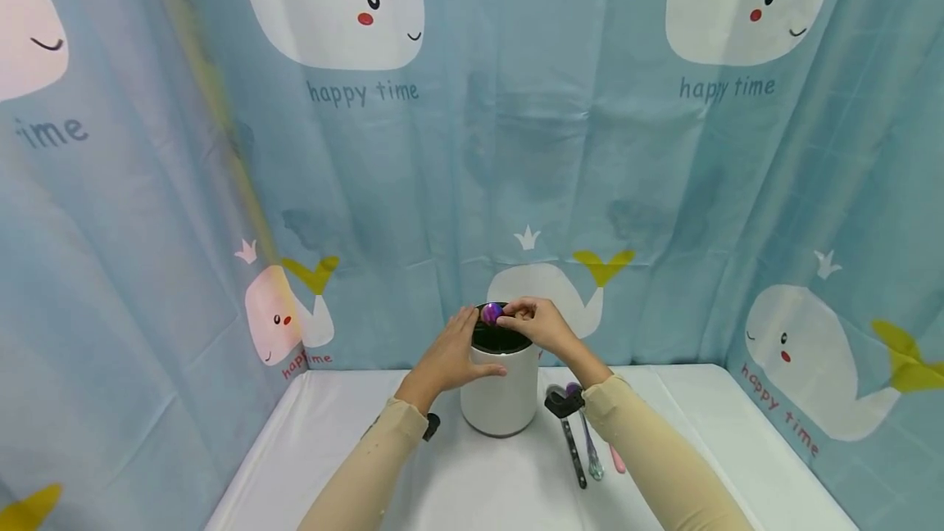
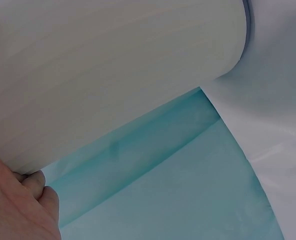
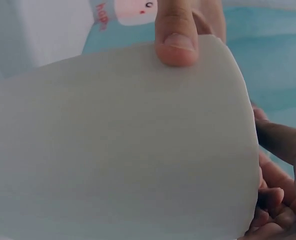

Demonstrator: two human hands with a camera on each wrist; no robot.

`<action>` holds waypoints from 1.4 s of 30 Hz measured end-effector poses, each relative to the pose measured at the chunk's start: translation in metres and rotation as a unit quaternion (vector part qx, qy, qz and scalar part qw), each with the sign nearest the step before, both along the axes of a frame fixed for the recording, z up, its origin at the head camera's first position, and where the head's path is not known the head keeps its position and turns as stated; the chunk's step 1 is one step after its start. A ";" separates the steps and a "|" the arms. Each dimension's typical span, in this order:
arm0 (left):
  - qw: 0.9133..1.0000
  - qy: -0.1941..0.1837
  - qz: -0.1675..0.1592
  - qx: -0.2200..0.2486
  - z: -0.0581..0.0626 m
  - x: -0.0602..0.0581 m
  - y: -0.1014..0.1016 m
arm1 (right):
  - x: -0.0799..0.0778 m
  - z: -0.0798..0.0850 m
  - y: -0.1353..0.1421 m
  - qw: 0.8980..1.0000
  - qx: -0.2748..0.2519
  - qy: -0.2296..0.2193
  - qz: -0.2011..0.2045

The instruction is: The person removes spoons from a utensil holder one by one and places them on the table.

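A: Going from the left, what is the left hand (image 1: 451,355) doing?

B: It is gripping the white bin (image 1: 500,400) near its rim, the thumb lying across the front wall and the fingers reaching along the left side. The bin is standing upright near the back edge of the white table (image 1: 457,490), and room is spreading between it and the table's left edge.

A: And where is the purple round piece (image 1: 490,313) sitting?

B: It is showing in the bin's dark mouth, toward the back of the rim, just left of the fingertips of the right hand (image 1: 542,324), which is working nearer to it.

A: Is that hand holding it?

B: It is apparently pinching the right side of the piece, its fingers curling. Whether a handle is running down inside, and along which axis, is staying hidden.

A: Where is room opening?

B: The mouth is gaping in front of the piece, with the rim ringing it. Farther right, a black-handled utensil (image 1: 572,453), a glittery-handled utensil (image 1: 592,453) and a pink handle (image 1: 617,459) are lying beside the right forearm (image 1: 656,457), their lower ends pointing away from the table's back edge.
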State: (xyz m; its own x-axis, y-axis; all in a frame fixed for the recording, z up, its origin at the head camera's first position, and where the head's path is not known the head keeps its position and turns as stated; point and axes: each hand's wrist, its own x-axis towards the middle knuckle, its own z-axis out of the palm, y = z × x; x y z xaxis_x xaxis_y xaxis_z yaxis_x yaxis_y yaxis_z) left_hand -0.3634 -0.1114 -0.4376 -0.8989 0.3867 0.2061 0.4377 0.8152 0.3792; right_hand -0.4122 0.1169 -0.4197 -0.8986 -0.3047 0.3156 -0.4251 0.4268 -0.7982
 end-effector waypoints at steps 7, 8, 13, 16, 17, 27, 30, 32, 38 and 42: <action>1.000 0.006 0.001 -0.009 0.000 -0.001 0.000 | 0.004 0.002 -0.005 1.000 0.005 0.012 -0.014; 1.000 0.006 0.002 -0.010 0.000 -0.001 0.000 | 0.004 0.001 -0.005 1.000 0.005 0.015 -0.017; 1.000 0.002 0.005 -0.013 0.000 0.000 0.001 | 0.004 -0.001 -0.005 0.999 0.006 0.023 -0.021; 1.000 0.002 0.007 -0.012 -0.002 0.000 0.001 | 0.003 -0.003 -0.003 1.000 0.005 0.020 -0.017; 1.000 0.001 0.007 -0.012 -0.002 -0.001 0.001 | 0.003 -0.003 -0.002 1.000 0.003 0.017 -0.014; 1.000 0.001 0.007 -0.004 -0.001 0.000 0.001 | 0.001 -0.003 0.005 1.000 0.002 0.000 -0.007; 1.000 0.005 0.007 -0.003 -0.002 0.000 0.001 | 0.000 -0.002 0.006 1.000 -0.004 0.000 -0.006; 1.000 0.008 0.007 -0.003 -0.002 -0.001 0.001 | 0.000 -0.003 0.006 1.000 -0.011 -0.002 -0.002; 1.000 0.010 0.008 -0.010 -0.005 -0.003 0.001 | -0.002 -0.006 0.012 0.999 -0.031 -0.032 0.017; 1.000 0.010 0.005 -0.009 -0.006 -0.003 0.000 | -0.002 -0.005 0.016 0.997 -0.039 -0.053 0.033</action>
State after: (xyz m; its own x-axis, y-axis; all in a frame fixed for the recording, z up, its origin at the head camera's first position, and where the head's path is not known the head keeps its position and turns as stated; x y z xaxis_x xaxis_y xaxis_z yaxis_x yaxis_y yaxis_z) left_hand -0.3661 -0.1115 -0.4434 -0.8985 0.3817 0.2166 0.4368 0.8263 0.3556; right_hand -0.4146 0.1327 -0.4251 -0.9069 -0.3421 0.2458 -0.3621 0.3349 -0.8699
